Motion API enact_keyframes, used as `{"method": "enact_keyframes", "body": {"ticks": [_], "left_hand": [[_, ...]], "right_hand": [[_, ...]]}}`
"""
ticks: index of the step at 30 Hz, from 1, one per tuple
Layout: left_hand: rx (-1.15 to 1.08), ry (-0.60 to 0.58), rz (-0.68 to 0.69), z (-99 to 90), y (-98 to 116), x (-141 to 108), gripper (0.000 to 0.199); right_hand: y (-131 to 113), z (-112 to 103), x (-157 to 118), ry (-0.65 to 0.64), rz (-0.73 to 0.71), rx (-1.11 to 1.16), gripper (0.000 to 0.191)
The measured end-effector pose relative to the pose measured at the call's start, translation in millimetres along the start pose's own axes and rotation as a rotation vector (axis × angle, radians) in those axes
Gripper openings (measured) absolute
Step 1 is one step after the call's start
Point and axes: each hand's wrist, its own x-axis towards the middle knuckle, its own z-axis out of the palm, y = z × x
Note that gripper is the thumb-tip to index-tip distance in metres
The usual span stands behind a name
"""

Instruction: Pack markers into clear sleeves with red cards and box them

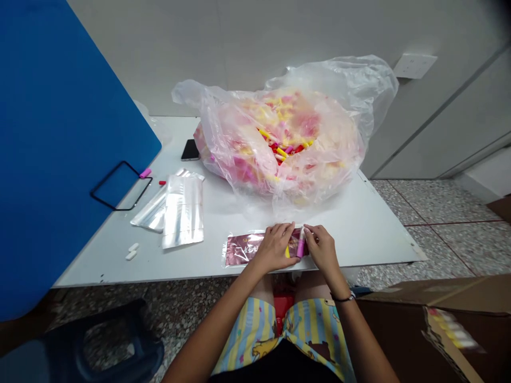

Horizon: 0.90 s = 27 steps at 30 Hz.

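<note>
The right grip (321, 247) is clenched on the upper end of a pink tube (301, 246), fingertips on top, tube tilted and its lower end on a foil packet (243, 250). The left grip (275, 247) lies over the packet w/ fingers curved, right next to the tube; a yellow tube (287, 252) pokes out by its palm (can't tell if it's actually held, so that grip's state is unclear). The packet is maroon-pink w/ a clear edge, flat at the near edge of the white table (359, 234).

Just past the hands sits a big clear plastic bag (319, 159), stuffed w/ pink, yellow and red tubes (281, 149). Left of it: a black phone (190, 150), a stack of clear foil-backed sleeves (182, 213), a thin black frame (122, 186), a pink tube (145, 173) touching that frame, a small red piece (162, 182), and two small white pieces (131, 251). A blue board (59, 133) leans over the table's left side. On the floor, lower right: an open cardboard box (435, 330). Black bracelet (343, 297) on the right wrist.
</note>
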Motion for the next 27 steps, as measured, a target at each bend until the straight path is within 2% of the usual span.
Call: {"method": "enact_keyframes", "body": {"ticks": [4, 10, 14, 18, 22, 27], "left_hand": [[0.022, -0.016, -0.017, -0.8, 2, 1, 0.091], [0.022, -0.002, -0.028, 1.8, 0, 1, 0.095], [0.040, 0.001, -0.021, 2.7, 0, 1, 0.096], [0.059, -0.001, -0.021, 2.9, 0, 1, 0.093], [0.046, -0.015, -0.034, 3.2, 0, 2, 0.088], [0.033, -0.017, -0.053, 3.4, 1, 3, 0.089]], "right_hand": [[-2, 0, 0, -0.061, -0.012, -0.059, 0.037], [-2, 0, -1, -0.013, 0.009, -0.104, 0.029], [-4, 1, -1, 0.042, -0.002, -0.051, 0.036], [-6, 2, 1, 0.015, -0.048, -0.036, 0.025], [-10, 6, 2, -0.007, -0.054, -0.020, 0.025], [-13, 11, -3, 0.009, 0.068, 0.120, 0.031]]}}
